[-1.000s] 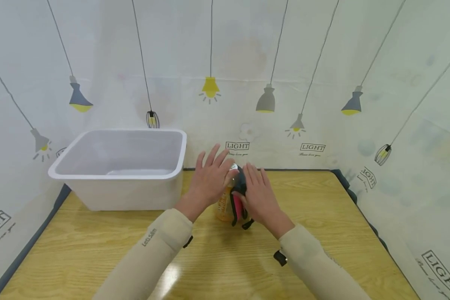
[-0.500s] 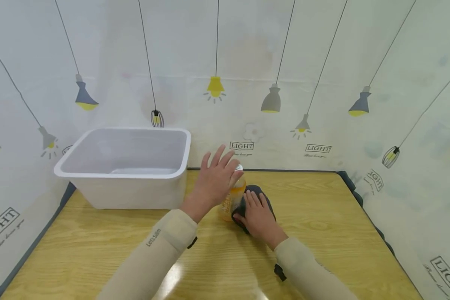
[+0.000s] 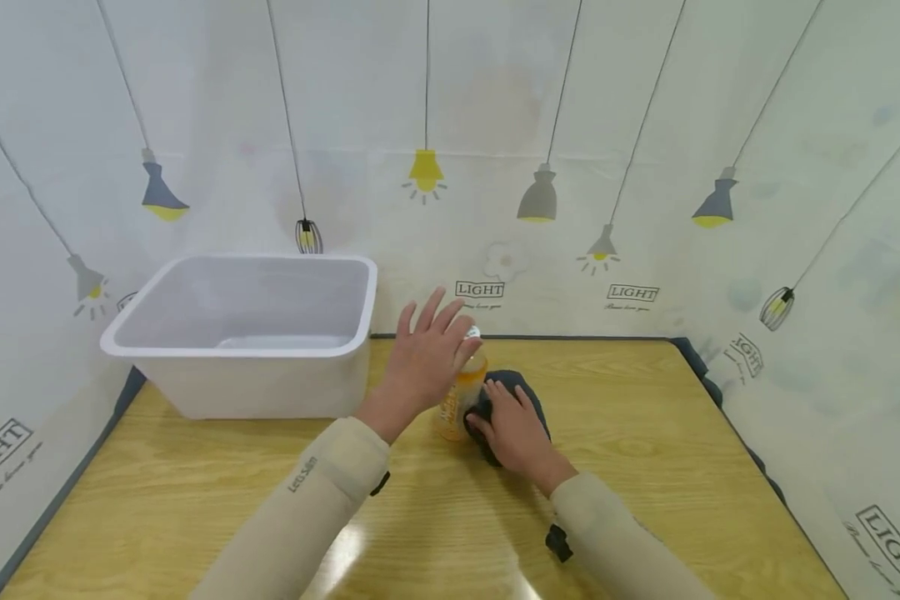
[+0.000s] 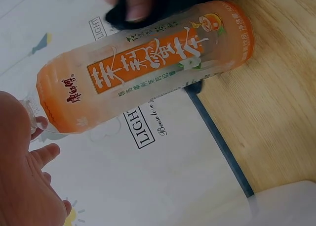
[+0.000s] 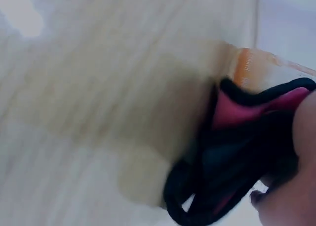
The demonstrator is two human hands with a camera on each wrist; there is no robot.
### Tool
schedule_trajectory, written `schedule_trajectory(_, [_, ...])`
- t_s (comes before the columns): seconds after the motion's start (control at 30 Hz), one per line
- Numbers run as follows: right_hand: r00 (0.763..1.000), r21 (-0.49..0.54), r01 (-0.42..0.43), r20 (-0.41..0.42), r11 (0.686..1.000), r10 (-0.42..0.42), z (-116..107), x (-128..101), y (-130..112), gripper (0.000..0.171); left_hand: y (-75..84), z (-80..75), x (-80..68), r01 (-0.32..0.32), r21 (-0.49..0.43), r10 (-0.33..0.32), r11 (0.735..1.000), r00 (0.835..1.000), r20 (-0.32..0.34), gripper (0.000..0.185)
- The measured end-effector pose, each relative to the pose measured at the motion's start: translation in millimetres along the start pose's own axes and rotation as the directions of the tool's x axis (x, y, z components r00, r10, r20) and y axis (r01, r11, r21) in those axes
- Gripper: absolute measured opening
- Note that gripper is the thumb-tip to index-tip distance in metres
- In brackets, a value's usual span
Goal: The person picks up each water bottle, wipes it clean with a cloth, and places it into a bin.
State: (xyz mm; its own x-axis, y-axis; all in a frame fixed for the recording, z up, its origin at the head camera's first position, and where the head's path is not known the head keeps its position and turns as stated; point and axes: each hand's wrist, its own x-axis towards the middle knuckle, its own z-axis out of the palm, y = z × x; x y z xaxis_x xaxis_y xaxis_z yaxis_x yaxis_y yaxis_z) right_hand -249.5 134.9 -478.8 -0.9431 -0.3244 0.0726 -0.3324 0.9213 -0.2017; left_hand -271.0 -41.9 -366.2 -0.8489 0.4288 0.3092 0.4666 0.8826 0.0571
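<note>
A plastic tea bottle (image 3: 452,418) with an orange label stands upright on the table. My left hand (image 3: 422,365) holds its top between thumb and index finger, the other fingers spread upward. In the left wrist view the bottle (image 4: 148,63) shows its printed label, with fingers close around the clear neck. My right hand (image 3: 516,427) grips a dark fabric item (image 3: 508,380) against the bottle's right side, thumb on its near edge. The right wrist view shows the fabric's pink lining (image 5: 231,113), black edging and a looped band; its full shape is hidden by the hand.
A large white plastic tub (image 3: 258,383) stands at the back left of the wooden table (image 3: 645,467). Behind the table hangs a pale cloth (image 3: 645,100) printed with lamps. Dark edging (image 3: 693,367) runs along the table's back and sides.
My right hand has lowered the fabric item from beside the bottle's top to its lower right side, turning it so its dark outside faces up. The left hand stays at the bottle's top.
</note>
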Motion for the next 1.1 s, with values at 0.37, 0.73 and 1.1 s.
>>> schedule_trajectory(0.37, [0.964, 0.252, 0.109, -0.263, 0.962, -0.041, -46.2, 7.9, -7.2, 0.05, -2.7, 2.4, -1.1, 0.022, -0.004, -0.022, 1.0, 0.999, 0.027, 0.051])
schedule_trajectory(0.73, [0.955, 0.002, 0.109, -0.278, 0.994, -0.104, -77.5, 13.8, -19.7, 0.06, -0.5, 4.9, -1.9, 0.021, 0.011, -0.022, 1.0, 1.0, 0.014, 0.053])
schedule_trajectory(1.1, [0.98, -0.257, 0.055, -0.169, 0.965, -0.101, -81.7, 8.7, -21.0, 0.07, 0.8, 3.8, -0.7, 0.021, -0.01, -0.021, 1.0, 1.0, -0.001, 0.053])
